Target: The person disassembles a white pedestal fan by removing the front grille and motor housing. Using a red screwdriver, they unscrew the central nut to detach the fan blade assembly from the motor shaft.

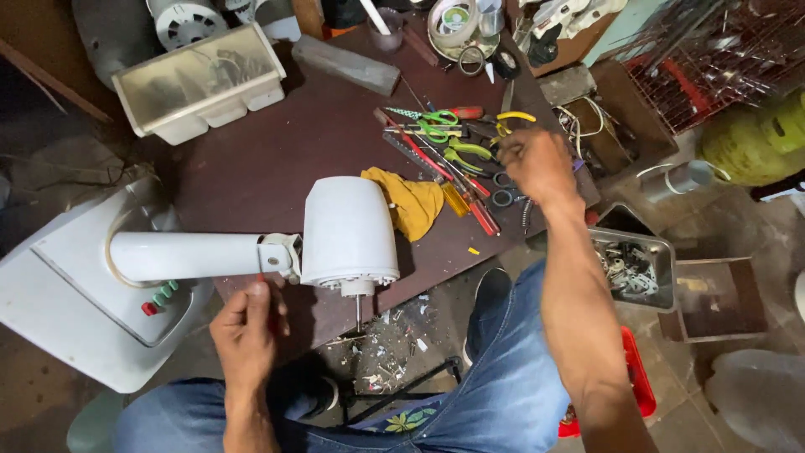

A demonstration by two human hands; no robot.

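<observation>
Denim-clad knees [503, 394] framed the near edge. Above them the left hand [246, 330] curled beneath the fan's neck joint [279, 254], fingertips touching it. The white fan [251, 252] lay on its side across the dark table [277, 143], stripped of blade and guard, bare shaft [359, 312] pointing near, long axis running left-right. The right hand [535, 164], fingers bent, reached into the tools [449, 147]; its grasp couldn't be told.

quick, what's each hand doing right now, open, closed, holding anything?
Left hand: fingers curled under the white fan motor housing, at its neck joint; grip unclear.
Right hand: over the pile of tools; hold cannot be told.
</observation>
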